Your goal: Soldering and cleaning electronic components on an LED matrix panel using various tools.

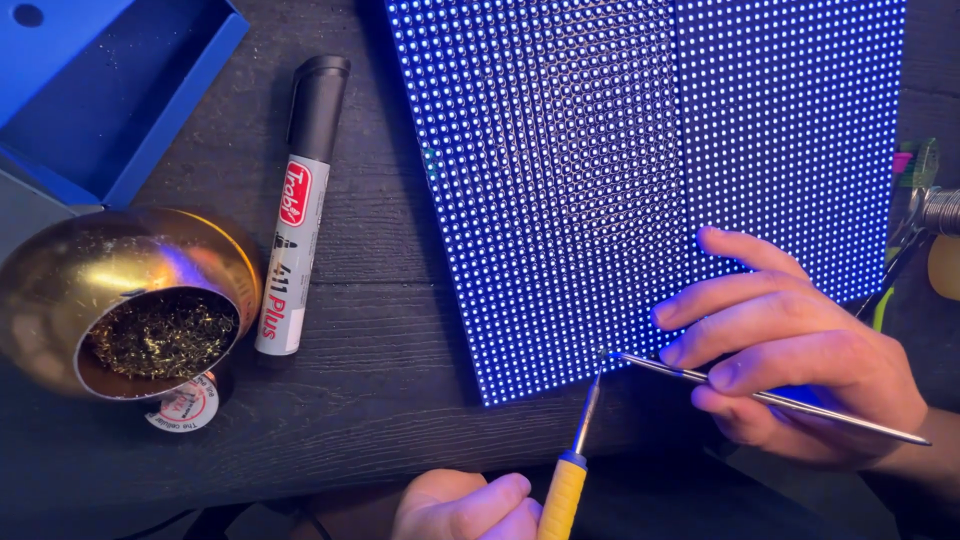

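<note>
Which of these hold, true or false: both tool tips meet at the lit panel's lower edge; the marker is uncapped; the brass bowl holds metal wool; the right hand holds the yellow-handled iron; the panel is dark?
1. Both tool tips meet at the lower edge of the LED panel. True.
2. The marker is uncapped. False: its black cap is on.
3. The brass bowl holds metal wool. True.
4. The right hand holds the soldering iron. False: it holds the tweezers; the left hand holds the yellow-handled iron.
5. The panel is dark. False: it glows blue-white.
</note>
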